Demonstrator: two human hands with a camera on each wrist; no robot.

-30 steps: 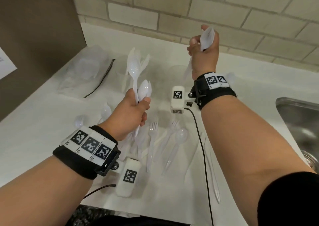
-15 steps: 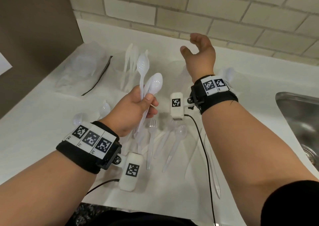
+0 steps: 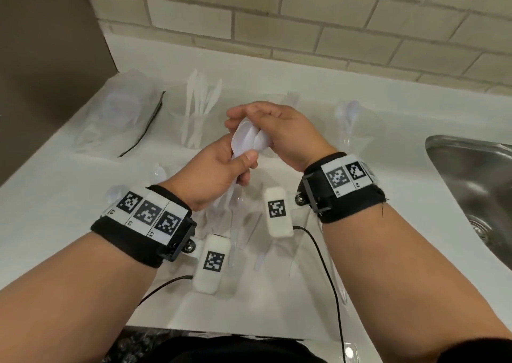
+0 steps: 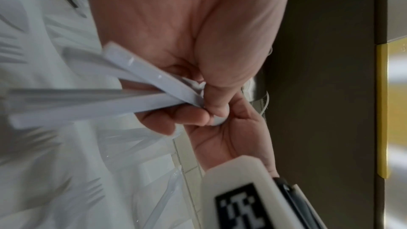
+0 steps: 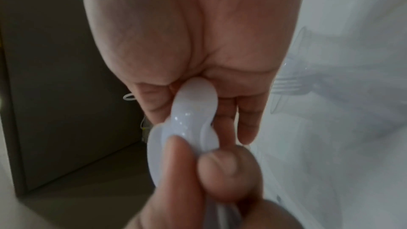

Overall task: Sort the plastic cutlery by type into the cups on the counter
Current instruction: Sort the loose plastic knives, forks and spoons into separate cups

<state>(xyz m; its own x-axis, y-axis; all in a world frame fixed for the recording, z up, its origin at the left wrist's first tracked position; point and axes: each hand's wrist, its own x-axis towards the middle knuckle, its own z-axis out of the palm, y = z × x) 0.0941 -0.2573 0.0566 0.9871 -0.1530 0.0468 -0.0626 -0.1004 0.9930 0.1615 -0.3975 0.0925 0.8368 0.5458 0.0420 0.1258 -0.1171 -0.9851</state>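
Observation:
My left hand (image 3: 238, 165) grips a bunch of white plastic spoons (image 3: 248, 140) by their handles (image 4: 141, 79), bowls pointing up. My right hand (image 3: 249, 121) sits on top of them, fingers and thumb curled over the spoon bowls (image 5: 193, 111), whose tips touch the palm. Three clear cups stand at the back of the white counter: the left cup (image 3: 191, 129) holds white knives, the middle cup (image 3: 277, 99) is mostly hidden behind my hands, and the right cup (image 3: 357, 135) holds clear spoons. Loose forks and spoons (image 3: 243, 224) lie under my wrists.
A crumpled clear plastic bag (image 3: 119, 121) lies at the back left beside a dark panel (image 3: 50, 57). A steel sink (image 3: 476, 190) is set into the counter on the right. A tiled wall (image 3: 304, 24) rises behind the cups. A few clear spoons (image 3: 159, 172) lie left of my hand.
My right hand, empty and raised near the right cup half a second ago, has come back down and left onto the bowls of the spoons. My left hand has lifted them toward it.

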